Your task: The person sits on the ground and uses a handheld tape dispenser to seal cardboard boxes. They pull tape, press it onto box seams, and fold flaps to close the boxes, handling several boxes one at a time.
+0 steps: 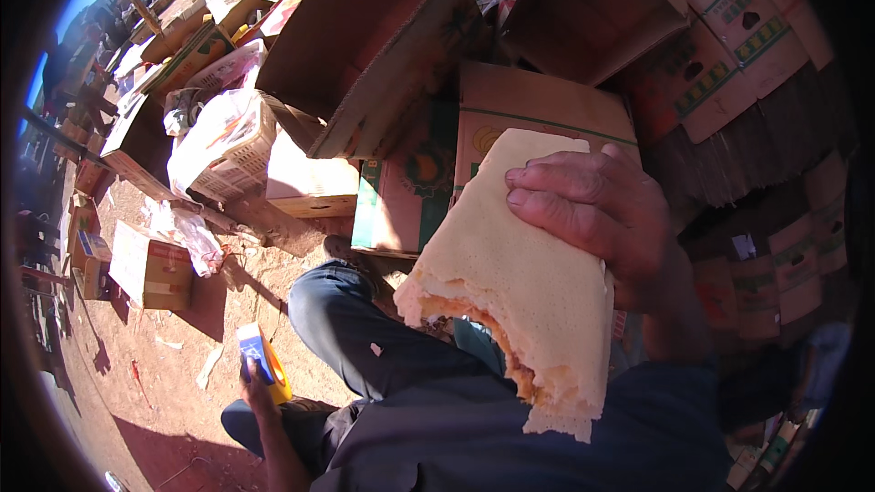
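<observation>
Close up at the right of centre, my right hand (602,200) grips a folded flatbread (510,246). The bread is pale and thin, with a ragged bitten lower edge where a reddish-orange filling shows. My fingers lie across its upper side; the thumb is hidden. Lower left, beside my knee, my left hand (259,394) is closed on a small blue, white and yellow object (260,353) with a looped yellow side. I cannot make out its kind. My legs (392,346), in dark trousers, are bent beneath the bread.
Two large open cardboard boxes (392,46) lie tipped ahead of me, above a closed printed carton (547,96). Flattened cartons (738,55) are stacked at the right. A white plastic crate (228,150) with bags and a small carton (150,264) stand on the sandy ground at left.
</observation>
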Tool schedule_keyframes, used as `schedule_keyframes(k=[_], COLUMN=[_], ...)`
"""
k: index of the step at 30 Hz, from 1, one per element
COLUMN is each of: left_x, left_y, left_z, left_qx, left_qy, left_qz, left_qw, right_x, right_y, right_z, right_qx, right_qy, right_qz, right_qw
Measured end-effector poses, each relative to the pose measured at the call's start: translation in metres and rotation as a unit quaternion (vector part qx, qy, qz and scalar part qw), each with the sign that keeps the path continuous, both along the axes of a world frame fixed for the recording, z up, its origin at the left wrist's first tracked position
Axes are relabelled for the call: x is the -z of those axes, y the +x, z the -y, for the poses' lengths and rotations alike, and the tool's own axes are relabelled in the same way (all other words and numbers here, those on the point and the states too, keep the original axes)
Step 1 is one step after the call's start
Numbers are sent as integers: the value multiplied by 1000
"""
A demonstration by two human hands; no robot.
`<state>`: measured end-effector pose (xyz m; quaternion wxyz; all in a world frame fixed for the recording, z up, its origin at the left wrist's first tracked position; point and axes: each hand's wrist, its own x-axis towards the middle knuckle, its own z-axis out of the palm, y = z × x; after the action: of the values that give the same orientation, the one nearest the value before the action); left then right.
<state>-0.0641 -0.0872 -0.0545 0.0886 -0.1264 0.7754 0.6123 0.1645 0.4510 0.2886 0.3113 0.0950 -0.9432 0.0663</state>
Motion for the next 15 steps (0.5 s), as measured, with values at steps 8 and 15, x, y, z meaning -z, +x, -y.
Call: schedule_keyframes(k=[8, 15], left_x=[-5, -1], left_y=[0, 1], left_z=[-9, -2], left_qx=[15, 22], left_qy=[-4, -6], left_qz=[-17, -38], left_qw=[1000, 999], right_x=[-9, -9], right_y=[15, 17], right_z=[16, 18], right_qx=[-6, -5], right_qy=[9, -21], right_qz=[-2, -22], right_qw=[1000, 1000])
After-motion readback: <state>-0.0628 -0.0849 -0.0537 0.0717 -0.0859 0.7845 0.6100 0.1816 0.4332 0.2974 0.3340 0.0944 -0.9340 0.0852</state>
